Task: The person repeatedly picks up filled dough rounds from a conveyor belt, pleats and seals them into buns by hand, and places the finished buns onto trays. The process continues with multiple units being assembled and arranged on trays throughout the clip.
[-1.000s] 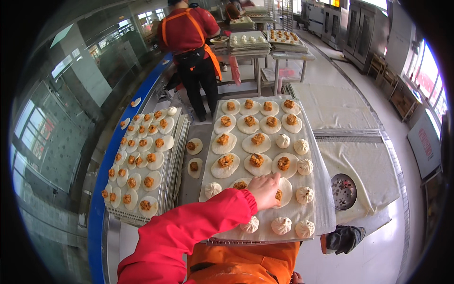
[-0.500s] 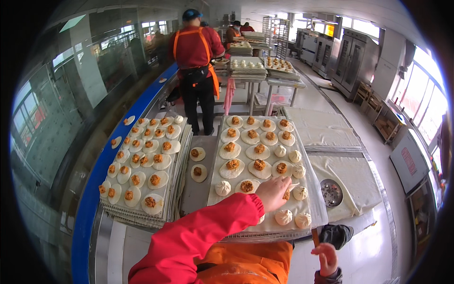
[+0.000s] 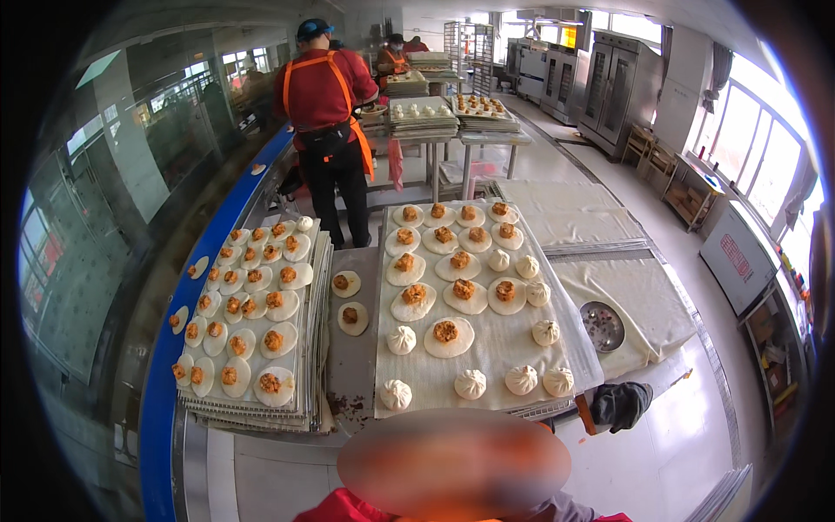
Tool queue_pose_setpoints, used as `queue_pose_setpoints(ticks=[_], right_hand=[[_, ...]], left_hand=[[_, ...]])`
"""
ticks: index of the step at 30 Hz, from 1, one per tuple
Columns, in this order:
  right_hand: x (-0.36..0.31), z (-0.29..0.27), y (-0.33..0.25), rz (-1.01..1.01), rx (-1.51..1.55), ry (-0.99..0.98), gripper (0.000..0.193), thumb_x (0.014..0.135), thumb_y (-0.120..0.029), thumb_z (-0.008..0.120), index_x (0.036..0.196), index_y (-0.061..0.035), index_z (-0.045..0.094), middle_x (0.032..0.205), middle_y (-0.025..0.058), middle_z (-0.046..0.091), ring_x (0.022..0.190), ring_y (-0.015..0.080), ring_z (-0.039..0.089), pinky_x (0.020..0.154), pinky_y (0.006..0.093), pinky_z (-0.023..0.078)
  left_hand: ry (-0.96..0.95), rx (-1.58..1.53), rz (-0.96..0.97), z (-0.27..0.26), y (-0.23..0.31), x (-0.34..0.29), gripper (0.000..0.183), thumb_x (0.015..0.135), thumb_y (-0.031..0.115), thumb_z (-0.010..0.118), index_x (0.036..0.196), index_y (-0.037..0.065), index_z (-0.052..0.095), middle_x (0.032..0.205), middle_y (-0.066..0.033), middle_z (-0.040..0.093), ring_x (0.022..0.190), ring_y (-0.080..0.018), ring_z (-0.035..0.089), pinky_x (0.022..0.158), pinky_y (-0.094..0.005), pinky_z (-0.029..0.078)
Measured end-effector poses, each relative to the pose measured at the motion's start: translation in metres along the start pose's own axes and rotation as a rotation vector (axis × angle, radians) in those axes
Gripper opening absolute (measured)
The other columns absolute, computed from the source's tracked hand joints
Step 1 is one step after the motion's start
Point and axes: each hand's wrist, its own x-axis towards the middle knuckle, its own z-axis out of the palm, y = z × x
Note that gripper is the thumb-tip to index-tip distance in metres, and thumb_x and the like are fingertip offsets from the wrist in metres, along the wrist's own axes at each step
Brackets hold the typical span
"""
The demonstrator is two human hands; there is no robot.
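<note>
Near the pleated buns [image 3: 470,384], blurring hides our hands; we cannot tell their grip. Red print [image 3: 735,257] marks a white panel [image 3: 753,277].

Red sleeve [image 3: 335,506], orange garment [image 3: 439,518] at lower edge, mostly blurred.

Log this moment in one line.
hands: hidden or out of view | middle tray: pleated buns, flat dough rounds with filling | metal bowl: right of tray
</note>
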Motion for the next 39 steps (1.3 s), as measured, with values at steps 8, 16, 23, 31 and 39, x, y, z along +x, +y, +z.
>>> queue_pose_setpoints(ticks=[8,16,23,31,39], right_hand=[[0.008,-0.027,0.009,-0.221,-0.773,-0.266,0.020,0.093,-0.017,0.065,0.105,-0.0017,0.069,0.088,0.0139,0.070,0.078,0.0245,0.069,0.071,0.0335,0.055],[0.005,-0.026,0.011,0.454,0.209,-0.038,0.010,0.089,-0.014,0.071,0.090,-0.0040,0.070,0.086,0.0073,0.068,0.084,0.0175,0.064,0.075,0.0291,0.053],[0.011,-0.043,0.013,0.309,-0.175,-0.144,0.015,0.089,-0.009,0.071,0.099,0.0022,0.068,0.085,0.0068,0.067,0.075,0.0108,0.063,0.067,0.0254,0.052],[0.011,-0.051,0.011,-0.180,-0.725,-0.254,0.012,0.087,-0.004,0.068,0.098,-0.0002,0.064,0.084,0.0100,0.062,0.069,0.0177,0.061,0.064,0.0286,0.050],[0.009,-0.048,0.011,-0.103,-0.722,-0.219,0.016,0.086,-0.002,0.068,0.100,-0.0003,0.062,0.086,0.0115,0.064,0.073,0.0204,0.064,0.066,0.0290,0.051]], left_hand=[[0.160,0.206,0.007,-0.062,-0.021,-0.014,0.044,0.102,0.026,0.052,0.137,0.001,0.046,0.131,-0.0118,0.056,0.121,-0.0245,0.055,0.107,-0.0415,0.042],[-0.076,-0.364,-0.242,-0.050,-0.014,0.002,0.041,0.102,0.032,0.052,0.131,0.003,0.051,0.124,-0.0073,0.058,0.108,-0.0182,0.060,0.097,-0.0313,0.046],[0.246,0.647,0.188,-0.053,-0.025,0.006,0.038,0.099,0.025,0.060,0.128,0.002,0.052,0.116,-0.0035,0.060,0.102,-0.0131,0.059,0.092,-0.0300,0.048],[0.298,0.888,0.254,-0.052,-0.033,0.021,0.033,0.095,0.016,0.065,0.123,0.001,0.054,0.113,-0.0042,0.061,0.100,-0.0121,0.058,0.087,-0.0261,0.049],[0.200,1.148,0.294,-0.063,-0.044,0.022,0.032,0.093,0.014,0.067,0.122,0.003,0.057,0.105,-0.0046,0.065,0.099,-0.0139,0.061,0.088,-0.0268,0.049]])
